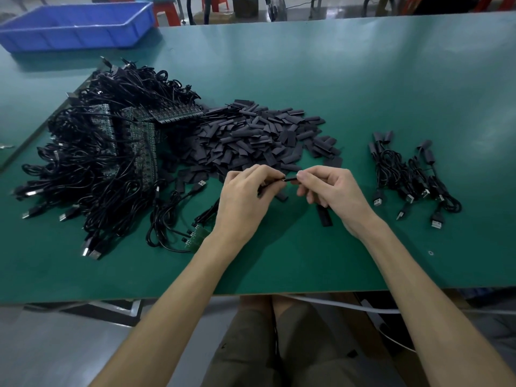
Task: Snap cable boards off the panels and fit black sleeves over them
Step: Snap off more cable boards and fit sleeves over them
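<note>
One broad green table (363,79) took up most of the view, and a person sat at its near edge with both forearms stretched over it. On the left of it lay the biggest heap, a tangle of black cables (92,163) with USB plugs sticking out at the near side and long green panels (145,152) buried among them. A blue crate (75,26) stood at the far left corner, well apart from the rest. A flat mound of black sleeves (251,135) spread from the middle of the table and touched the cable heap on its left side. A small cluster of coiled cables (413,174), some with sleeved ends, lay on the right, apart from the mound.

The left hand (245,196) and the right hand (332,191) met just in front of the sleeve mound, fingers curled. Each pinched one end of a thin dark piece (290,179) held level between them above the table. How much of it was board and how much sleeve could not be told.

A short green panel piece (199,237), with cables attached, lay just beside the left wrist. A single loose sleeve (324,216) lay flat on the table, partly under the right hand.
</note>
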Motion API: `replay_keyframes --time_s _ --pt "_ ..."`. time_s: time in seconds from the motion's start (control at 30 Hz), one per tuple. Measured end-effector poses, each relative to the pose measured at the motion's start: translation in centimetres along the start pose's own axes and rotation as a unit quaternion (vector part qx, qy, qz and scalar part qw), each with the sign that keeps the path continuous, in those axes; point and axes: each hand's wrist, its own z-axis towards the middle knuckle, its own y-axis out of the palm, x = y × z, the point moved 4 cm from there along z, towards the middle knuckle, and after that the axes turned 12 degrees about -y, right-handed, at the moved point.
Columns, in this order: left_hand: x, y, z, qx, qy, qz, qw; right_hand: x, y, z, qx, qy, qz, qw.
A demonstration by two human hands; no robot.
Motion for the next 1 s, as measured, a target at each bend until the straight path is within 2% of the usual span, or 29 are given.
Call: replay_keyframes --time_s 0.2,0.43,0.7,0.87,1.0 --pt "-0.1 -0.2 0.1 0.011 -0.023 -0.005 1.0 0.0 0.1 0.1 0.004 0.002 0.004 1.0" --pt "0.0 -0.1 0.0 0.008 -0.012 -0.002 1.0 0.3 0.0 0.0 -0.01 0.009 -0.003 1.0" --pt "-0.3 0.2 0.2 -0.035 -0.035 -0.028 0.998 0.3 0.0 0.0 -0.016 0.002 0.007 1.0" --pt "-1.4 0.5 0.9 -0.062 -0.112 -0.117 0.985 0.4 -0.1 0.0 0.014 -0.019 0.011 1.0" --pt "-1.4 0.9 0.9 -0.096 -0.101 -0.088 0.986 0.3 -0.1 -0.1 0.012 -0.028 0.024 0.999"
